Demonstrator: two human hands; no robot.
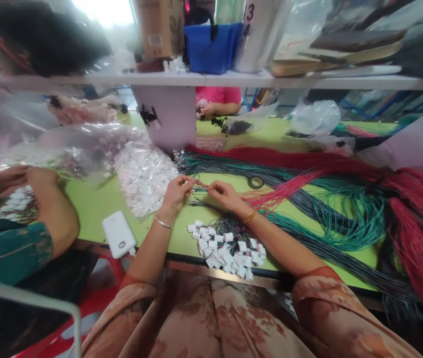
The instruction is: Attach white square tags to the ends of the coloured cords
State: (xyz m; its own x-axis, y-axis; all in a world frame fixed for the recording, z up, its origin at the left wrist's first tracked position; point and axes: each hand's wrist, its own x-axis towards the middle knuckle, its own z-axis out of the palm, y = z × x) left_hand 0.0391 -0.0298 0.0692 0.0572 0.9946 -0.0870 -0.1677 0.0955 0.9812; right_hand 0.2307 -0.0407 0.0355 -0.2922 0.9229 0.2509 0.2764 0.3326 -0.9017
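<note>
My left hand (178,193) is closed in a pinch at the ends of a few thin wires; what sits between its fingertips is too small to make out. My right hand (226,196) pinches the wires (201,185), red and green, which span the short gap between both hands. Just below lie the tips of dark wires (200,202). Nearer the table's front edge is a pile of white connectors (222,248) with thin wires attached. From the right, long red wires (289,189), green wires (356,219) and black wires (315,209) stretch toward my hands.
A clear bag of white connectors (146,174) lies left of my hands, with a white power bank (119,233) nearer me. Black tape (255,182) rests among the wires. A co-worker's arm (52,204) is at the left. A shelf (204,79) with a blue bin (213,49) crosses above.
</note>
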